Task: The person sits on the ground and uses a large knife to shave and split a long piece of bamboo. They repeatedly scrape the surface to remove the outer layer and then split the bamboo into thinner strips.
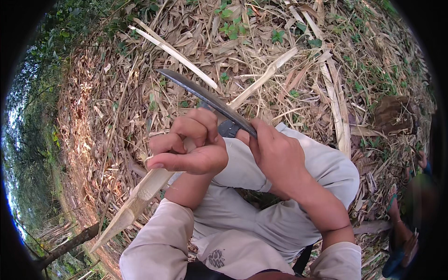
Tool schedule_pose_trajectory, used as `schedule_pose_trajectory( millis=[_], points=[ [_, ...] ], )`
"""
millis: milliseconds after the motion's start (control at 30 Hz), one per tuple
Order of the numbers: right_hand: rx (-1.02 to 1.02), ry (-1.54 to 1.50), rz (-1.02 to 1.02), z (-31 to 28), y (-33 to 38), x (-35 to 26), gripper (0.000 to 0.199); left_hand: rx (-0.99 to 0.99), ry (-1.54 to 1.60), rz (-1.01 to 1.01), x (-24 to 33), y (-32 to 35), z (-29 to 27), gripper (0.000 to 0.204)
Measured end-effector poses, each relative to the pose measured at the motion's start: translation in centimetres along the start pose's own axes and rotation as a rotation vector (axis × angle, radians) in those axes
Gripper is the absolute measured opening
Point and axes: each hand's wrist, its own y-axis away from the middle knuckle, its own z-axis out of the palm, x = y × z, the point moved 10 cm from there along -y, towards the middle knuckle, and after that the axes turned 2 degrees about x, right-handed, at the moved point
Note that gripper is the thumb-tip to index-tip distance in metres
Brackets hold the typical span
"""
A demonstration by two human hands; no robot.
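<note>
"From the knife (205,95), where is our stick (133,205)?"
"To its left and nearer to us, the long axis slanting crosswise to it. Our left hand (198,147) curls around the stick, standing between; our right hand (280,154) grips the knife."
"And around?"
"Beyond the knife, a pale strip (175,56) on leaves (196,28)."

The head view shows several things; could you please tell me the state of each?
Wooden piece: shaved, tapering to a point
Knife: blade bare, tip toward upper left
Left hand: closed around the wooden piece
Right hand: gripping the knife
Pale strip, upper left: lying loose
Leaf litter: dry, brown
</note>
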Motion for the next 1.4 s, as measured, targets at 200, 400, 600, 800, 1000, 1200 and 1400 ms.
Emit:
schedule_pose_trajectory(
  millis=[200,400,600,800,1000,1200,1400],
  points=[
    [0.042,0.068,0.105,-1.5,-1.3,2.8,0.021,0.230,-0.047,0.277,4.4,-2.3,2.3,0.080],
    [0.002,0.087,0.152,-0.8,-1.3,4.1,0.020,-0.207,0.096,0.057,7.2,-3.7,2.3,0.060],
    [0.145,-0.066,-0.163,-2.4,0.2,-2.4,0.021,0.107,-0.038,0.108,6.7,-1.8,1.0,0.055],
    [0.105,0.061,-0.040,-1.2,-1.2,-0.1,0.026,0.052,-0.151,0.004,3.9,-1.1,1.0,0.057],
    [0.113,-0.073,-0.188,-2.6,0.3,-2.9,0.025,0.053,-0.059,0.055,4.1,-0.1,2.1,0.058],
    [0.035,0.071,0.050,-1.4,-0.8,1.5,0.022,0.038,-0.007,0.151,4.6,0.3,1.9,0.058],
    [0.017,0.107,0.169,-0.8,-1.2,3.9,0.023,0.022,0.079,0.180,4.7,0.7,2.3,0.058]
  ],
)
